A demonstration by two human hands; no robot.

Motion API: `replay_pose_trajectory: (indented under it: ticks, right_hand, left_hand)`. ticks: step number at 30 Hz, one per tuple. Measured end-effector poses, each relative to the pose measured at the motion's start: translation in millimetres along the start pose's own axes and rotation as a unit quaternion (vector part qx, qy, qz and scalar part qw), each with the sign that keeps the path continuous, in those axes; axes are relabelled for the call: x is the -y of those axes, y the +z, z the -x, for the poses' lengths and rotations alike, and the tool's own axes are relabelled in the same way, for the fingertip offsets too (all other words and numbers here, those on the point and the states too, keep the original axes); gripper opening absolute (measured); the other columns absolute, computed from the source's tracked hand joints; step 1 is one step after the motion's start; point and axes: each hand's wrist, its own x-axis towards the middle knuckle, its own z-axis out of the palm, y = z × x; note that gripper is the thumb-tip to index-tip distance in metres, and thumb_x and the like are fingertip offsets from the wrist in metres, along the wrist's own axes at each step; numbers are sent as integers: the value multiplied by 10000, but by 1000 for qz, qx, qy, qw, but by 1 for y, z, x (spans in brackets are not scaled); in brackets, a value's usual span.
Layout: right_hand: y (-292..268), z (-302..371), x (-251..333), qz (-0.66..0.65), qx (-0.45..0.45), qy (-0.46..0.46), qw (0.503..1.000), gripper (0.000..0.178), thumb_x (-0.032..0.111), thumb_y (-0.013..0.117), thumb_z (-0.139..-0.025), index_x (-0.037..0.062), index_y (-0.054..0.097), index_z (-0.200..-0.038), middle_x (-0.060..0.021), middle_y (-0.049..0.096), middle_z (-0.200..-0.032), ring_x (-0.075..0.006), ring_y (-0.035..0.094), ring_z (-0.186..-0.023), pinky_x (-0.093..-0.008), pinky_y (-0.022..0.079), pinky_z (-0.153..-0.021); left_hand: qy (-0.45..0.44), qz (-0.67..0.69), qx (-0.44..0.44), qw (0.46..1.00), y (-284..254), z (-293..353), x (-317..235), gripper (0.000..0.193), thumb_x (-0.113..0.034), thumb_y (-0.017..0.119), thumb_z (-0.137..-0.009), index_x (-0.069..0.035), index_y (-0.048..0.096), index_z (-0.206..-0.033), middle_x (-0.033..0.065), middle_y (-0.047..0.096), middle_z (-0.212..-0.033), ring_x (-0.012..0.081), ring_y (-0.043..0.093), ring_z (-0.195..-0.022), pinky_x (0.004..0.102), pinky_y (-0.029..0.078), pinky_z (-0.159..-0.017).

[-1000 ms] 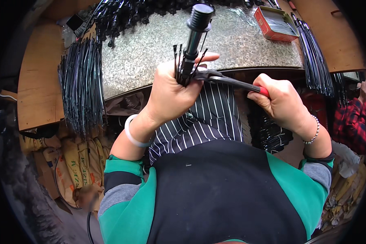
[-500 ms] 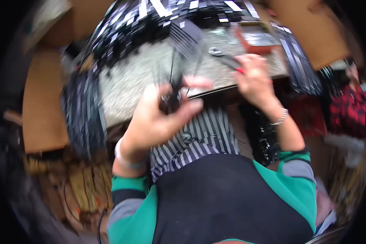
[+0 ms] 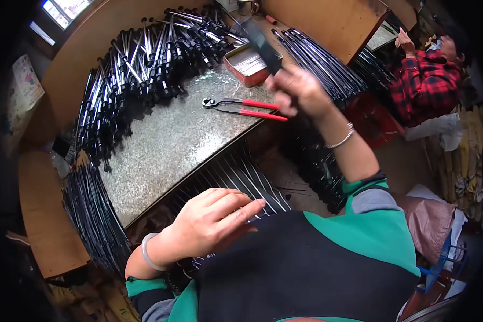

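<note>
Grey speckled worktop (image 3: 177, 139) in a cramped workshop, wooden panels behind. Far left, hanging off the bench edge: bundle of thin black ribs (image 3: 91, 214), lots of them. Across the back of the top, big heap of black umbrella frames w/ chrome shafts (image 3: 145, 59) – judged finished or at least processed, given how they're stacked. Mid-bench: red-handled pincers (image 3: 241, 107) lying flat, jaws to the left, not in anyone's grip. Just behind them a red tin (image 3: 249, 61) w/ small metal bits inside.

Left hand (image 3: 214, 220) low, near the lap, palm down, fingers stretched and loosely spread – holding nothing, resting on or just over striped dark fabric (image 3: 241, 177) by the black apron (image 3: 306, 268); contact hard to tell. Pale bangle on that wrist.

Right hand (image 3: 298, 91) raised over the bench's right end, arm extended fwd, fingers closed around a dark rod-like frame piece (image 3: 263, 40) angled up and away; blurred, so exact grip unclear. Bracelet on wrist.

Right of that: more black frames (image 3: 322, 61) fanned on the bench end, more below. Far right, another person in a red checked shirt (image 3: 424, 86), seated apart.

Progress, as judged: many frames piled, many ribs unused – well along, far from over.
</note>
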Motion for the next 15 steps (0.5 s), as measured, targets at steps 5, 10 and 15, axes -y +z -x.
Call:
replay_pose_trajectory:
  ticks: [5, 10, 15]
  right_hand:
    - [-43, -4, 103, 316, -51, -279, 905, 181, 146, 591, -873, 19, 534, -989, -42, 593, -844, -111, 550, -836, -265, 458, -749]
    - [-84, -38, 85, 742, -10, -415, 526, 266, 34, 617, -716, 92, 546, -966, -61, 571, -1057, -245, 554, -974, -300, 506, -781]
    - [-143, -49, 23, 815, 51, -358, 453, 186, 31, 493, -791, 116, 540, -949, -90, 497, -1211, -273, 492, -1127, -343, 509, -830]
  left_hand:
    - [-25, -6, -27, 999, -2, 14, 5, 424, -150, 737, -659, -31, 610, -1046, 81, 601, -855, 219, 604, -751, 302, 510, -651]
    - [-34, -11, -38, 999, 4, 17, 3, 422, -145, 734, -666, -32, 608, -1053, 85, 602, -855, 222, 604, -747, 304, 508, -641]
    - [-35, -6, -32, 999, 5, 15, 6, 420, -135, 732, -669, -36, 608, -1058, 88, 603, -859, 225, 602, -740, 306, 503, -631]
